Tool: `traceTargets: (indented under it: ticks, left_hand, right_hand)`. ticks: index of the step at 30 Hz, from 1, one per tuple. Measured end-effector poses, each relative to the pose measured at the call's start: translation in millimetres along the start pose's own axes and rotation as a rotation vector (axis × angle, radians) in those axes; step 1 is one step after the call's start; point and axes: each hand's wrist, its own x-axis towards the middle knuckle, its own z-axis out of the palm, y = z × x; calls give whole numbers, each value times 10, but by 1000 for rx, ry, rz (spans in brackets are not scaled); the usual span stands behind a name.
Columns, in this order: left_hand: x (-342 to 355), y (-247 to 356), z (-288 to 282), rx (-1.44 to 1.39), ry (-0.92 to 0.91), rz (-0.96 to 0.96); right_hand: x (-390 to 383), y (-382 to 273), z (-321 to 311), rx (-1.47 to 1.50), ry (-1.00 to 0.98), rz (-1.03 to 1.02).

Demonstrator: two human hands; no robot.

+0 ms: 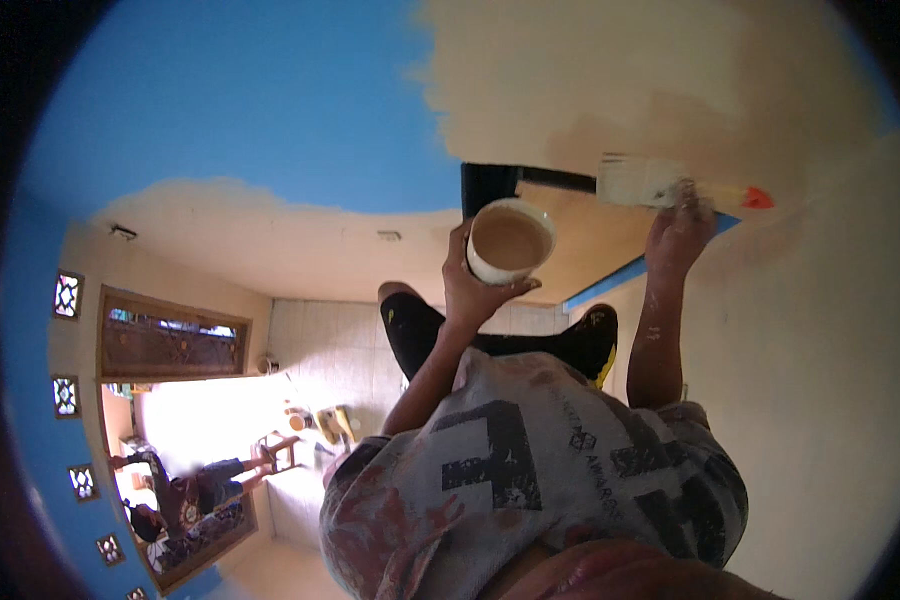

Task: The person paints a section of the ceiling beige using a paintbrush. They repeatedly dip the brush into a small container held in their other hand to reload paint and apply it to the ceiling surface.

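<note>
My left hand point(475, 290) is wrapped round a white tub point(477, 262) of light brown paint point(512, 238), held upright in front of my body. In my right hand point(682, 228) is a wide paintbrush point(635, 182), with pale bristles pointing left and a yellowish handle with a red end sticking out to the right. The brush is up at the wall point(610, 75), near an edge where beige paint meets a darker, wet-looking patch. Whether the bristles touch the wall, I cannot tell. Farther left the wall is still blue point(270, 100), with an uneven border to the beige.
Below the brush is a tan panel point(590, 215) with a black edge and a blue strip. At the lower left another person point(185, 495) is by a wooden stool point(282, 452) near a doorway. A bucket point(298, 421) and a yellow object point(338, 425) stand on the tiled floor point(320, 345).
</note>
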Motion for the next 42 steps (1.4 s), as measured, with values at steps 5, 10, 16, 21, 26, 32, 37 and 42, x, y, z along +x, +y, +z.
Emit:
traceTargets:
  ticks: [5, 10, 16, 21, 26, 32, 37, 42]
  left_hand:
    - [34, 77, -89, 1, 48, 14]
    - [135, 114, -123, -45, 62, 154]
    - [246, 36, -124, -46, 77, 238]
    - [337, 85, -141, -8, 87, 264]
    - [356, 21, -128, -20, 80, 244]
    - [352, -75, -74, -7, 81, 198]
    - [287, -45, -72, 20, 75, 165]
    - [303, -13, -69, -6, 76, 129]
  right_hand:
    - [-317, -312, 392, 197, -478, -395]
    - [-454, -420, 668, 171, -764, -362]
    - [-314, -340, 788, -211, -941, -698]
    - [-294, -371, 887, -418, -1076, -729]
    - [-307, -375, 943, -480, -1190, -710]
    - [-282, -124, 939, -417, -1147, -753]
    - [-294, -187, 974, -491, -1146, -879]
    - [-267, -7, 843, -339, -1040, -638]
